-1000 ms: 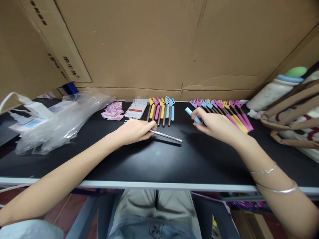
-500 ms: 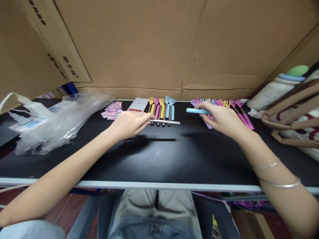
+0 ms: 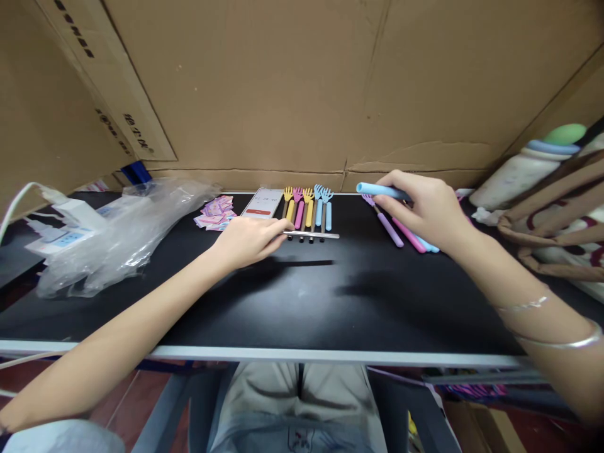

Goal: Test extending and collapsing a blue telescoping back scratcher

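Head view. Left hand: pinched shut on metal rod, held level over the lower ends of the sorted row, much as half a second back. Right hand: fingers closed around blue sleeve, now lifted clear of the black table, higher than before, above the loose pile, purple, pink and blue handles showing beneath.
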`<state>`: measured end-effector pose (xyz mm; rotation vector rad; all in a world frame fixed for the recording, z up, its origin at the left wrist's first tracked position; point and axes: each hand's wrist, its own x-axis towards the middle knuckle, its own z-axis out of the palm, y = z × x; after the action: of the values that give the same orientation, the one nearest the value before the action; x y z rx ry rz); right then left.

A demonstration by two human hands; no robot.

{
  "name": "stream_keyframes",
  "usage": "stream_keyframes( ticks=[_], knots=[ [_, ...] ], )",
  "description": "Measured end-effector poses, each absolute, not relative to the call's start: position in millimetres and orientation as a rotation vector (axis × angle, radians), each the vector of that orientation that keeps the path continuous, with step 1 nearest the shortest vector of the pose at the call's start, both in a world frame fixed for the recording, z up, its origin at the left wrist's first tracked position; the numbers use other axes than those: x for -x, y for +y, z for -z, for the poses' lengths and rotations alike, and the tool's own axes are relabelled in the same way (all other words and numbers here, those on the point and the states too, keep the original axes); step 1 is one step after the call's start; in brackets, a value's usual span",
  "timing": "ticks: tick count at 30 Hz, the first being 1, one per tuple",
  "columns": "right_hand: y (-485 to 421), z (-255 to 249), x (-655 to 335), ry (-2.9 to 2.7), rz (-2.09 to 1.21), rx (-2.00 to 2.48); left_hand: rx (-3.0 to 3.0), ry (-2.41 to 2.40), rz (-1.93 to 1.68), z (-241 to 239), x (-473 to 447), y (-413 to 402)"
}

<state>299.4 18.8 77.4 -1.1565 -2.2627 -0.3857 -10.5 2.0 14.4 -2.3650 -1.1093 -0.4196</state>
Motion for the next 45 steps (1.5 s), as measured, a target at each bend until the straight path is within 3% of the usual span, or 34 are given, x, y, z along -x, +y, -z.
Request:
stream_keyframes(
  ticks=[4,8,45],
  knots=[
    [28.3,-52.0,-300.2,-2.333,0.705,1.130,2.353,-1.109,0.445,-13.5,10.1,2.4],
    [35.3,-28.2,-311.7,-2.427,0.813,1.097,2.342,-1.122,0.458,-13.1,10.6,2.2],
    [21.9,-25.0,-306.1,-2.527,0.495,1.052,2.310,-1.117,0.502,-10.3,11.4,4.6]
  ],
)
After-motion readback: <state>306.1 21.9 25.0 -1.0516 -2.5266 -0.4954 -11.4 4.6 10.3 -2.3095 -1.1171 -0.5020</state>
